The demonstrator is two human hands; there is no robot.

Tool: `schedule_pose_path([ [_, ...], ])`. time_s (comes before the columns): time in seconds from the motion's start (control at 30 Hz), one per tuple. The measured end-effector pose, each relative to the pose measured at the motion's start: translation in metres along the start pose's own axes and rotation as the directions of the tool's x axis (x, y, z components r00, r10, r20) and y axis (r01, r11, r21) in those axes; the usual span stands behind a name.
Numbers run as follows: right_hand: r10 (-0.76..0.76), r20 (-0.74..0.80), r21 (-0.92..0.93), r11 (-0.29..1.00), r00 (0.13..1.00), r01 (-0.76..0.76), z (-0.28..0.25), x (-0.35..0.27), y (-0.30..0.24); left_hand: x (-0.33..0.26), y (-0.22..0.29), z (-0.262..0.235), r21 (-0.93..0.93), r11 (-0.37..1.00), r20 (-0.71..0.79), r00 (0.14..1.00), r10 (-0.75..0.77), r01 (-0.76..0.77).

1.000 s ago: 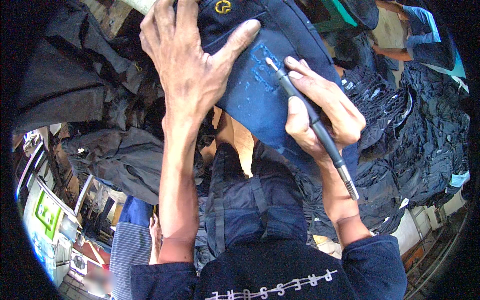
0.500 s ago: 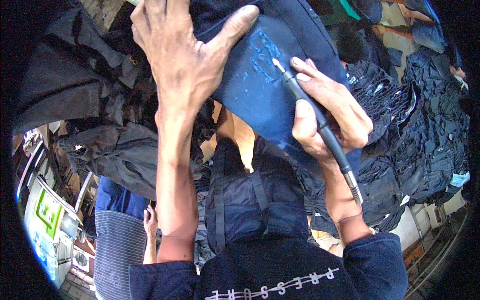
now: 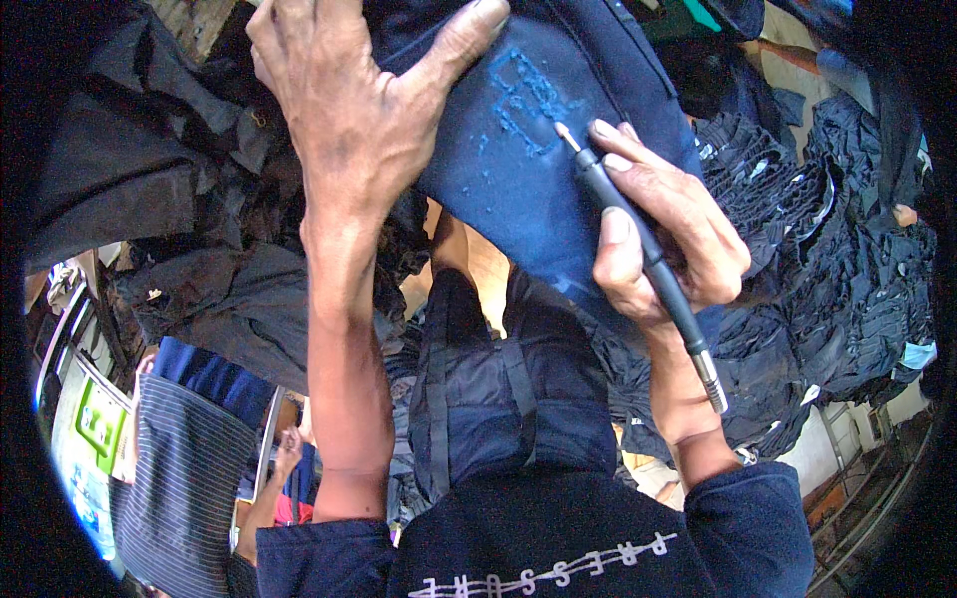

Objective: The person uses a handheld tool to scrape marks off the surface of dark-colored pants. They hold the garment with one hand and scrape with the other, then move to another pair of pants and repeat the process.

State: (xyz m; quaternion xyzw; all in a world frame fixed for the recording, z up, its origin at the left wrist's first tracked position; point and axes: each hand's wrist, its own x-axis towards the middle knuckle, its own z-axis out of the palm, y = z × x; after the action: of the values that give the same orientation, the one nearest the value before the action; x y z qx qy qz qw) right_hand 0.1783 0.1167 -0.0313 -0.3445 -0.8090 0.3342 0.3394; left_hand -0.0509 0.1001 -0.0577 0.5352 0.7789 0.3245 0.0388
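Dark blue cloth (image 3: 488, 199), apparently a garment, lies spread before me with a stitched seam along its right part. My left hand (image 3: 349, 120) rests flat on its left side, thumb stretched out and fingers apart; the fingertips are cut off by the upper edge. In my right hand (image 3: 688, 224) is a pen-shaped handpiece (image 3: 653, 264) with a black grip, a slim metal tip and a spring-like rear end. Its tip is at or just above the cloth, to the lower right of a rough patch of raised blue fuzz (image 3: 523, 95). Small blue bits lie scattered around that patch.
Piles of dark garments (image 3: 778, 289) lie at the right, and more dark cloth (image 3: 130, 169) at the left. Another person in a striped top (image 3: 189, 478) is at the lower left, a hand (image 3: 287, 453) showing. A green-framed object (image 3: 100, 424) stands behind.
The handpiece tip has moved slightly right and down, away from the fuzz patch. My left hand and the cloth have shifted a little up-left. The other person has moved left.
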Motion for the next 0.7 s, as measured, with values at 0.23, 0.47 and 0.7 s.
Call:
schedule_pose_path([
  [0.23,-0.044,0.008,0.021,0.999,0.999,0.044,-0.003,-0.004,0.004,0.004,0.007,-0.008,-0.014,1.000,0.021,1.000,0.001,-0.001],
  [0.47,-0.054,-0.183,0.110,0.991,0.982,0.076,-0.008,-0.023,0.019,-0.006,-0.010,0.009,-0.029,1.000,-0.036,0.999,-0.012,0.011],
  [0.7,0.334,-0.343,0.133,0.943,0.878,-0.307,-0.068,-0.096,-0.001,-0.003,-0.043,-0.039,-0.117,0.983,0.163,0.980,-0.118,0.138],
])
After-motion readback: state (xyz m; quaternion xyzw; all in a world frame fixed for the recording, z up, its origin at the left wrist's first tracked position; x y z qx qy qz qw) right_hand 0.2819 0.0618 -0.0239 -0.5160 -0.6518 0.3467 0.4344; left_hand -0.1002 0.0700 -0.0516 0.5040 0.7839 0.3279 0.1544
